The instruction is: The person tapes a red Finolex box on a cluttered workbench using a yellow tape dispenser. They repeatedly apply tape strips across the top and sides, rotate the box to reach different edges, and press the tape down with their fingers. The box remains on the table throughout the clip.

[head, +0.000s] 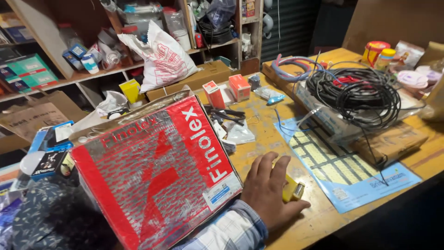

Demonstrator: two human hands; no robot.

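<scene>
My left hand (267, 192) lies palm down on the wooden table (319, 217), at the end of a white and blue checked sleeve. Its fingers and thumb close around a small yellow object (292, 189) with a metal end. Just left of the hand a large red and silver flat box (157, 171) leans tilted over the table's near edge. My right hand is out of sight.
A blue printed sheet (342, 171) lies right of the hand. Behind it sit a coil of black cable (360, 95) on a cardboard package, small orange boxes (231, 90) and jars. Shelves with boxes and a white sack (162, 58) stand behind. Dark patterned cloth (41, 217) fills the lower left.
</scene>
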